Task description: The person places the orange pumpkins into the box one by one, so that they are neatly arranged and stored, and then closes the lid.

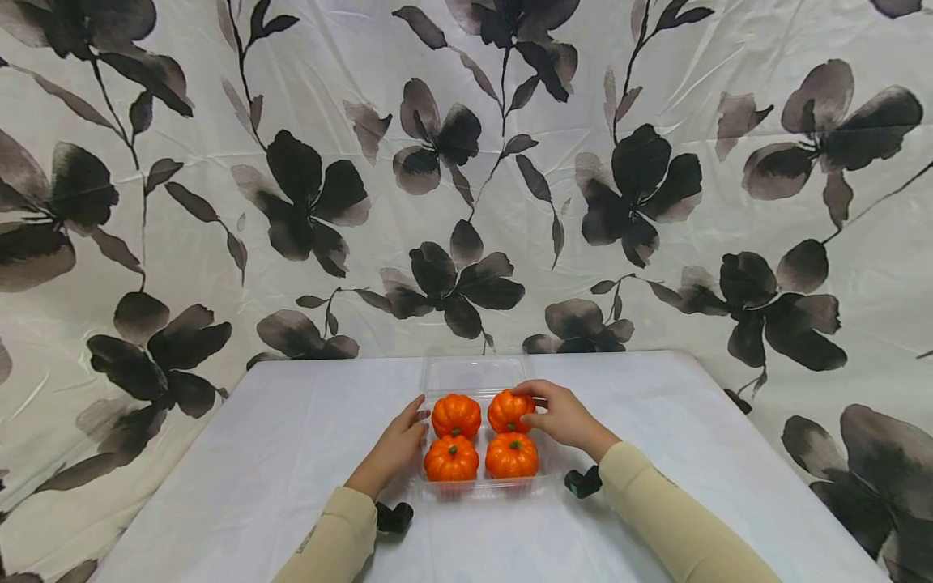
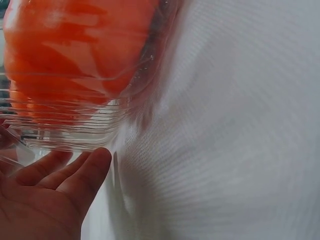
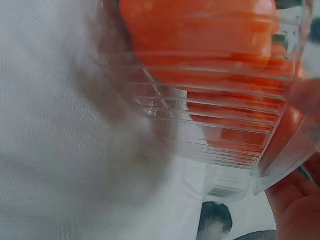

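A clear plastic clamshell container (image 1: pixel 477 484) holds several small orange pumpkins in two rows, with its lid (image 1: pixel 474 374) folded back at the far side. My right hand (image 1: pixel 568 419) grips the far right pumpkin (image 1: pixel 508 410), thumb on the near side and fingers over the top. At the container's left wall, my left hand (image 1: pixel 396 447) rests with fairly straight fingers. The left wrist view shows these fingertips (image 2: pixel 102 156) right at the ribbed wall, beside a pumpkin (image 2: pixel 80 45). In the right wrist view the container's ribbed side (image 3: pixel 215 105) partly hides the right hand (image 3: pixel 297 210).
The container stands on a white-covered table (image 1: pixel 291 453). Behind the table hangs a white cloth (image 1: pixel 554 178) with dark flowers. A black wrist device shows below each hand, one at the left wrist (image 1: pixel 394 518) and one at the right (image 1: pixel 583 483).
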Motion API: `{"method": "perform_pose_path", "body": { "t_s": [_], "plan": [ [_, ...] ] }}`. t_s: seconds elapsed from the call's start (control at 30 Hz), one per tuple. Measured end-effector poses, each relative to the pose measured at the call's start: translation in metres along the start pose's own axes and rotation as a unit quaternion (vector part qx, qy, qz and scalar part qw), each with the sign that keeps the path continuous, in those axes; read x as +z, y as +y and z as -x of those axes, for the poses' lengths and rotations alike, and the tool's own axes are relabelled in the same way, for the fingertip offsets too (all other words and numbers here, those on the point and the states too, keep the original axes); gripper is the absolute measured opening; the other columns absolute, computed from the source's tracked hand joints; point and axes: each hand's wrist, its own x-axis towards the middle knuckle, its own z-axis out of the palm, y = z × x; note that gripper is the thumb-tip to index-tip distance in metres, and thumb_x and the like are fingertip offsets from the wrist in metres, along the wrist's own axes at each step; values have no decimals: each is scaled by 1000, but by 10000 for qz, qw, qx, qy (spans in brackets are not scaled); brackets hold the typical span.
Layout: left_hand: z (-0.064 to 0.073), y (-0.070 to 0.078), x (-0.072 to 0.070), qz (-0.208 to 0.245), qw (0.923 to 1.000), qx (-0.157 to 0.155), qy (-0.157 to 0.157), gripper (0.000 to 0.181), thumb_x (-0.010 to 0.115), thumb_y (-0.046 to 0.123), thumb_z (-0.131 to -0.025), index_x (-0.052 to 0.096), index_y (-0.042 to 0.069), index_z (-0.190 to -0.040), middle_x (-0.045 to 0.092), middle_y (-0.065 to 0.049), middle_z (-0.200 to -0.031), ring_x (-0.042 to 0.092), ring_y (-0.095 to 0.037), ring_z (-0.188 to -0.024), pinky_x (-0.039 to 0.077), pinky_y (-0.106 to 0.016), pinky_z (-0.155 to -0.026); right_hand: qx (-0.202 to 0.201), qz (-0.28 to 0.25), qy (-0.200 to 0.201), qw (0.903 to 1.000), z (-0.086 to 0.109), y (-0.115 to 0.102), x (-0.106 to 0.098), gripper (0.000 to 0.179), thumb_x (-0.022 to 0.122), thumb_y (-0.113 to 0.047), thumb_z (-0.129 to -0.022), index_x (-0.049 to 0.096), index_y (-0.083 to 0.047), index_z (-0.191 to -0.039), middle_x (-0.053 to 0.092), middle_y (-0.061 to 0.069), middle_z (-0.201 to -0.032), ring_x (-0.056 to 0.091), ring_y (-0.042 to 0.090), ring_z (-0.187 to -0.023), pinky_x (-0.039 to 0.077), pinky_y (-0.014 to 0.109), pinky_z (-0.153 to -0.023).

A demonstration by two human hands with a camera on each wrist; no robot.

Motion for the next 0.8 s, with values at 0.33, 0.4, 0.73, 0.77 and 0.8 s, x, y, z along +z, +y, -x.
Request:
{"method": "perform_pose_path", "body": {
  "t_s": [0.33, 0.4, 0.73, 0.77, 0.8],
  "plan": [
    [0, 0, 0, -27, 10000, -49, -15, 58, 38, 14, -98, 25, 11, -154, 46, -21, -147, 55, -34, -122, 44, -54, -104, -237, 346, 128, 9990, -2, 2, 2, 40, 70, -1, -82, 66, -11, -120, 62, 5, -127, 59, 26, -118, 49, 44, -101],
    [0, 1, 0, 3, 10000, -68, -9, 58, 39, 15, -98, 25, 11, -154, 46, -20, -147, 56, -33, -121, 45, -53, -103, -245, 464, 130, 9985, -2, 3, 3, 40, 70, -2, -82, 66, -11, -120, 62, 6, -126, 59, 26, -118, 49, 44, -102],
    [2, 2, -1, -23, 10000, -81, -18, 58, 39, 15, -98, 26, 11, -154, 46, -21, -147, 56, -32, -121, 46, -52, -102, -88, 698, 9, 9975, -3, 5, 3, 41, 71, -6, -84, 65, -15, -123, 62, 4, -129, 59, 25, -121, 48, 43, -103],
    [2, 2, -1, 0, 10000, -88, -31, 58, 39, 15, -97, 25, 11, -154, 46, -21, -147, 56, -33, -121, 46, -52, -103, -76, 712, -11, 9974, -3, 5, 2, 41, 71, -6, -84, 65, -16, -124, 62, 4, -130, 59, 25, -121, 48, 43, -103],
    [2, 2, -1, 35, 9999, -109, -45, 59, 39, 15, -97, 25, 11, -154, 45, -21, -147, 56, -33, -122, 46, -53, -103, -40, 713, -37, 9974, -3, 4, 1, 42, 71, -7, -84, 65, -16, -124, 62, 3, -130, 59, 25, -121, 48, 42, -103]
  ]
}}
